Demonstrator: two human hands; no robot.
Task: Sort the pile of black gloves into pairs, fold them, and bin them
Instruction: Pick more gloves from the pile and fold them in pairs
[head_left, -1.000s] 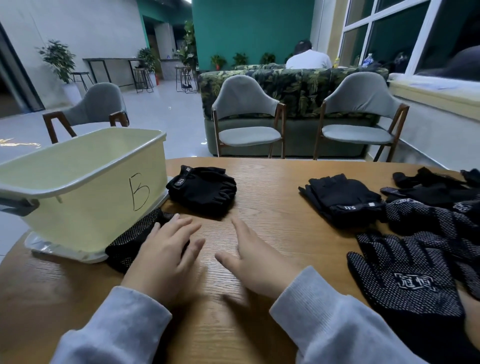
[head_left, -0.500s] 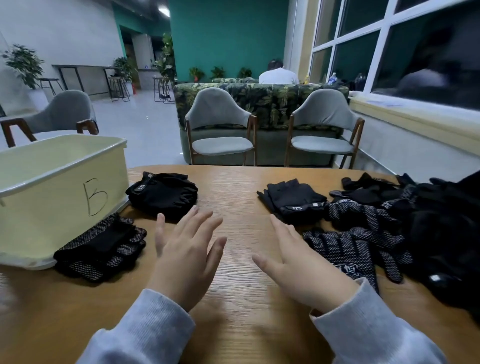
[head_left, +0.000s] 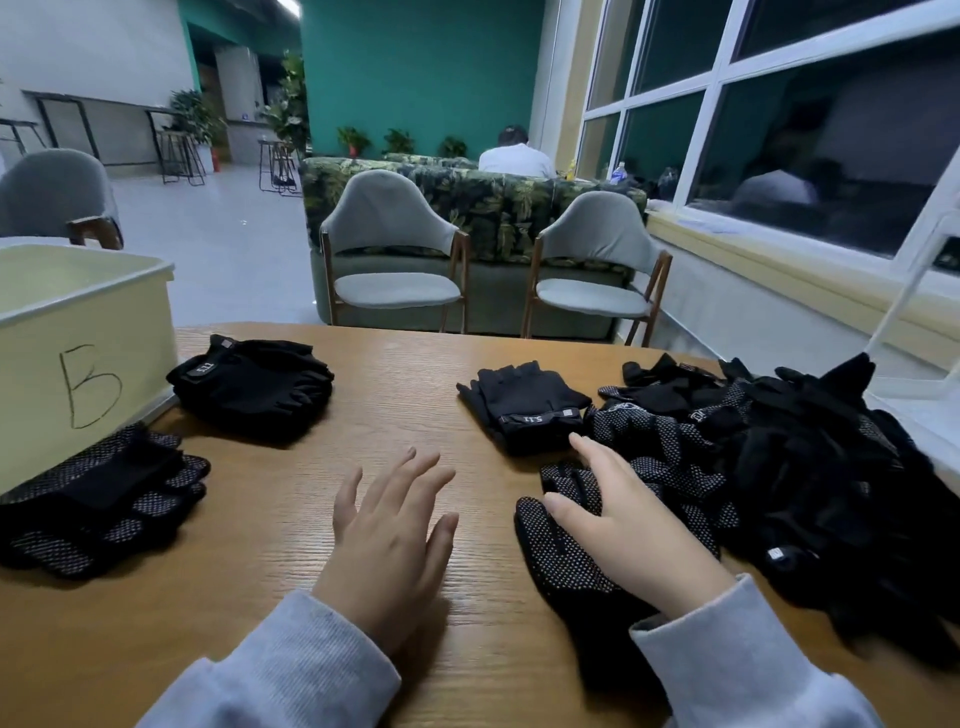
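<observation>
A loose pile of black gloves (head_left: 810, 467) covers the right side of the wooden table (head_left: 405, 395). My right hand (head_left: 623, 519) lies with straight fingers on a dotted black glove (head_left: 561, 561) at the pile's near-left edge. My left hand (head_left: 389, 530) hovers open over bare wood, touching no glove. A folded dotted pair (head_left: 98, 504) lies at the left by the pale yellow bin (head_left: 78, 332) marked "B". Two folded plain black pairs sit further back, one at the left (head_left: 254, 384) and one at the centre (head_left: 524, 405).
Two grey chairs (head_left: 395, 260) and a leaf-patterned sofa (head_left: 483, 197) stand beyond the table's far edge, with a person sitting behind it. A white bin's rim (head_left: 909, 322) shows at the right edge, under the windows.
Both hands moved right, away from the folded dotted pair beside the bin. My right hand came down onto a dotted glove at the pile's edge. The camera turned right.
</observation>
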